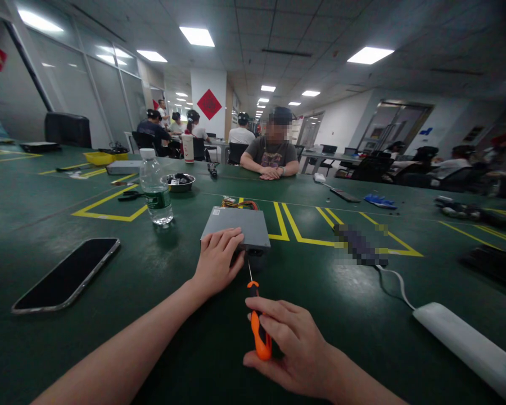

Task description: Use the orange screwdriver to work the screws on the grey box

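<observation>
A grey metal computer power supply (247, 225) lies on the green table in front of me, with coloured cables (242, 204) at its far side. My left hand (219, 257) grips its near left corner, fingers over the top and thumb by the front face. In my right hand (289, 337) is an orange and black screwdriver (259, 332), held by its handle. The thin shaft points away from me, its tip at the lower front edge of the power supply. Whether the tip sits in a screw I cannot tell.
Left of the power supply stand a water bottle (155, 191) and a metal bowl (180, 181) of dark parts. A phone (67, 274) lies near my left arm. To the right are a white power bank (468, 343) with a cable and a blue glove (379, 201). Someone sits opposite (272, 152).
</observation>
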Tool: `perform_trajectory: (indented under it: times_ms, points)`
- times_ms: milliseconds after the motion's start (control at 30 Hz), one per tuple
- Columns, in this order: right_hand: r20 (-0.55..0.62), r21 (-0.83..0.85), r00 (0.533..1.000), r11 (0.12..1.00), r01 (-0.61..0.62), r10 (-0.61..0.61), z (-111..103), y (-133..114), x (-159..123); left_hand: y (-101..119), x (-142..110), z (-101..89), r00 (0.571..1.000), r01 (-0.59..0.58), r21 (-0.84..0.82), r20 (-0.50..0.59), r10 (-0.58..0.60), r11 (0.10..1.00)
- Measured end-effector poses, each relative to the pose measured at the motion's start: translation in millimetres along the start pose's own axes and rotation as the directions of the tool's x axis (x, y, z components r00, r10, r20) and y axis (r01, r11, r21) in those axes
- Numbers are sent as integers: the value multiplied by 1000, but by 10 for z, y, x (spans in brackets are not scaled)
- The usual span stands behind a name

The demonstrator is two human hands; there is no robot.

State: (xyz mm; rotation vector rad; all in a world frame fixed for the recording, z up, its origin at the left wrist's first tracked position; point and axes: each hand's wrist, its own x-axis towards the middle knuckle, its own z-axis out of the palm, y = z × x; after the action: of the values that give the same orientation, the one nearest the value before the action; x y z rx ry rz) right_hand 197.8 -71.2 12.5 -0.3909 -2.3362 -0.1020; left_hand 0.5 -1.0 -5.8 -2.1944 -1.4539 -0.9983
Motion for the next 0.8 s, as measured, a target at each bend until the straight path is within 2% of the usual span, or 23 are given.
perform_trajectory:
  times_ms: [100, 233, 300, 367, 500, 633, 800]
  points:
    - [62, 35, 997, 998, -43, 41, -5, -10, -10, 2, -1, 1, 1000, -1, 0, -2, 1, 1000]
    - [177, 12, 984, 1000, 9, -11, -49, -53, 71, 2, 1, 2, 1000, 1, -5, 3, -1, 1000]
    - [153, -10, 987, 999, 49, -47, -55, -56, 94, 2, 1, 1, 1000, 2, -7, 3, -2, 1000]
    - [81, -16, 995, 998, 63, -62, -42, -40, 85, 3, 2, -1, 1000, 2, -8, 1, -2, 1000]
    - [-48, -15, 998, 999, 40, -41, 8, 11, 33, 7, 10, -7, 1000, 8, -6, -1, -8, 1000]
    - [-41, -30, 999, 999, 18, -19, 28, 21, 32, 14, 16, -10, 1000, 15, -5, -6, -15, 1000]
    - [12, -240, 993, 963, 118, -119, -14, -64, 48, 33, 15, -28, 1000, 23, -18, 3, -23, 1000]
